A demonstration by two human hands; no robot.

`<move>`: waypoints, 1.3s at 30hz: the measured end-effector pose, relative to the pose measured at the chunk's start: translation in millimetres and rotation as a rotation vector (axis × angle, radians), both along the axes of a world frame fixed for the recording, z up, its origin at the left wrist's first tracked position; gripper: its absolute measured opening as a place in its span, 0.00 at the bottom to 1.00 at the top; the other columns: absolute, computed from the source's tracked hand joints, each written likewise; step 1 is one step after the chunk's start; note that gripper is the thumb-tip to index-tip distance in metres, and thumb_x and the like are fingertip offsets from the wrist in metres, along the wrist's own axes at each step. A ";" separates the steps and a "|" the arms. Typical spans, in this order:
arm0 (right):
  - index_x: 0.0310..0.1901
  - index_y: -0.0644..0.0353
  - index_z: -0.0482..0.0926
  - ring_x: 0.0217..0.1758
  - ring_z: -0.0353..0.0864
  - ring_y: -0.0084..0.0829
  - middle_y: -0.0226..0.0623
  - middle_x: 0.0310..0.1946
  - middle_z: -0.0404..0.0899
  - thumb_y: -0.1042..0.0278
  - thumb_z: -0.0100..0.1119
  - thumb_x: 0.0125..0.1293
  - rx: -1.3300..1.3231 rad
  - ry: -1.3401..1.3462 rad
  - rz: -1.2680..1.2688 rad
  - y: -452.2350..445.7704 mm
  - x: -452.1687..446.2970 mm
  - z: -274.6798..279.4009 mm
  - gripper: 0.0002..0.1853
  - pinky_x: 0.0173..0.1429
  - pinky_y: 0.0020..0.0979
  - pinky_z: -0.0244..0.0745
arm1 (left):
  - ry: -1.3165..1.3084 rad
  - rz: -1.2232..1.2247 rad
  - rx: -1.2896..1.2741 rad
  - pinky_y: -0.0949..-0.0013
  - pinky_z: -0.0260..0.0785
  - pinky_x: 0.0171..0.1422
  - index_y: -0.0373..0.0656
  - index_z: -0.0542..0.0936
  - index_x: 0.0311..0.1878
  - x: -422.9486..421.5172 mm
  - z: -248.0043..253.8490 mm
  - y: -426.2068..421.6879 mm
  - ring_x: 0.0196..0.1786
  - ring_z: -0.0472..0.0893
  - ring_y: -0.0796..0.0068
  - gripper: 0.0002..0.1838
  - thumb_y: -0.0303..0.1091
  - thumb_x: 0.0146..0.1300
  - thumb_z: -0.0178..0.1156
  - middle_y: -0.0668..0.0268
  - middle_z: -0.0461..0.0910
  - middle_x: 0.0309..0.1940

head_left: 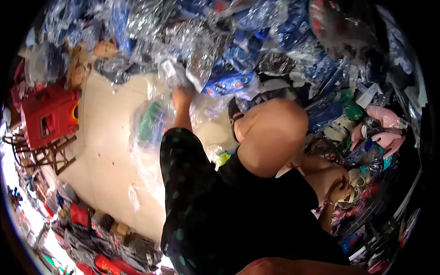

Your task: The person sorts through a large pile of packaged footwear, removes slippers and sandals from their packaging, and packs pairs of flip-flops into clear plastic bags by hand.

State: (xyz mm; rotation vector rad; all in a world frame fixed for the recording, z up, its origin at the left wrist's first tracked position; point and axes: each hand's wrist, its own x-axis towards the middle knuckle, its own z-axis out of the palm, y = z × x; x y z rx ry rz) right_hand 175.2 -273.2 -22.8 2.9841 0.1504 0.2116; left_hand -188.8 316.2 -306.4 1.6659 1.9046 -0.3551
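Handle the plastic bag (173, 71) at eleven o'clock lightly to avoid tears, with left hand (182, 95) against it, right hand (339, 189) well apart at four o'clock, both grips impossible to tell.

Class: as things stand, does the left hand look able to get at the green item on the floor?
Probably yes: the green item lies near the left hand, with nothing solid visible between, though clear plastic seems to cover it.

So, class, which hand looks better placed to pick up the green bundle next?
Left, probably: the left hand is close to the green bundle, while the right hand is away on the far side of the knee.
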 end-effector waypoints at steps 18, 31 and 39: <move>0.52 0.55 0.74 0.53 0.62 0.48 0.46 0.51 0.64 0.61 0.46 0.64 -0.203 -0.102 0.097 44.3 -2.3 8.7 0.17 0.53 0.51 0.61 | -0.694 -0.227 0.459 0.73 0.65 0.42 0.36 0.70 0.34 -81.4 168.0 -74.6 0.35 0.69 0.71 0.06 0.20 0.56 0.56 0.63 0.68 0.30; 0.57 0.54 0.70 0.65 0.52 0.51 0.48 0.60 0.59 0.58 0.47 0.65 -0.118 0.101 -0.070 43.7 -0.3 9.3 0.21 0.63 0.53 0.49 | -0.251 -0.908 1.201 0.56 0.67 0.42 0.43 0.72 0.36 162.8 395.9 139.5 0.45 0.71 0.52 0.05 0.32 0.58 0.53 0.55 0.72 0.39; 0.55 0.56 0.71 0.63 0.54 0.52 0.49 0.60 0.59 0.53 0.45 0.64 -0.202 -0.029 0.016 13.8 -1.8 -11.2 0.22 0.63 0.54 0.48 | -0.821 -0.512 1.207 0.53 0.56 0.62 0.36 0.62 0.57 266.1 253.9 192.9 0.56 0.63 0.43 0.33 0.29 0.45 0.63 0.42 0.62 0.53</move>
